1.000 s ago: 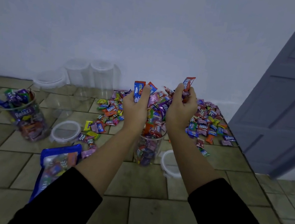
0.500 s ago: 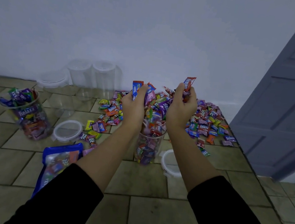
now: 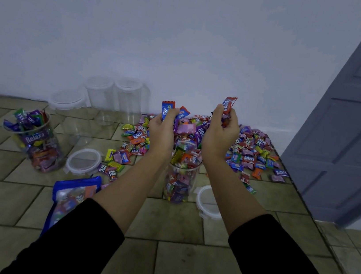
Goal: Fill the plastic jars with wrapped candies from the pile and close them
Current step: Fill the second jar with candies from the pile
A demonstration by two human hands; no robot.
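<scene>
Both hands, left hand [image 3: 161,131] and right hand [image 3: 219,135], clutch candies [image 3: 184,128] over the open jar's [image 3: 180,183] rim.

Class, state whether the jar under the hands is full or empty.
Full: the jar holds candies heaped to its rim.

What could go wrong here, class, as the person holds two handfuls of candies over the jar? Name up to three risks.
1. The jar already looks heaped to its mouth, so candies from the left hand and right hand may spill onto the tiles.
2. Overfilled, the lid lying beside it may not close.
3. The hands crowd the tall, narrow jar and could tip it.
</scene>
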